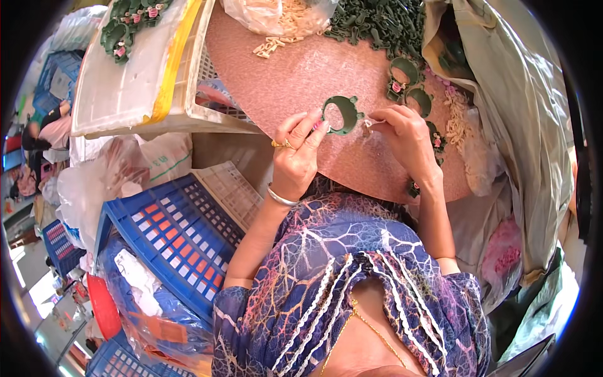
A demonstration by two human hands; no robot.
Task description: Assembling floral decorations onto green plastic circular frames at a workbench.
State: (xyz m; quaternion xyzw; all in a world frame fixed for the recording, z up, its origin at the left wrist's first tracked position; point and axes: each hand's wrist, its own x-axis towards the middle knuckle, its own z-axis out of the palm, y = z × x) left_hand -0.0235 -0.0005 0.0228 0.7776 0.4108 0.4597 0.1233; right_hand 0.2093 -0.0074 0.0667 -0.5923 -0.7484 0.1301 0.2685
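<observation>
A dark green plastic ring with small knobs on its outer edge is pinched between the thumb and fingers of my left hand. A bit of pink shows on the ring near those fingertips. My right hand is close to the ring's right side, fingers bent and pressed together on a small cream-coloured piece; its exact kind is too small to tell. To the right of that hand, similar green rings with little pink flowers lie along the table, partly hidden by the hand and wrist.
The round pinkish-brown table carries a heap of dark green parts, a plastic bag of cream pieces and more cream pieces. White crates stand left, a blue crate below them. Grey cloth hangs right.
</observation>
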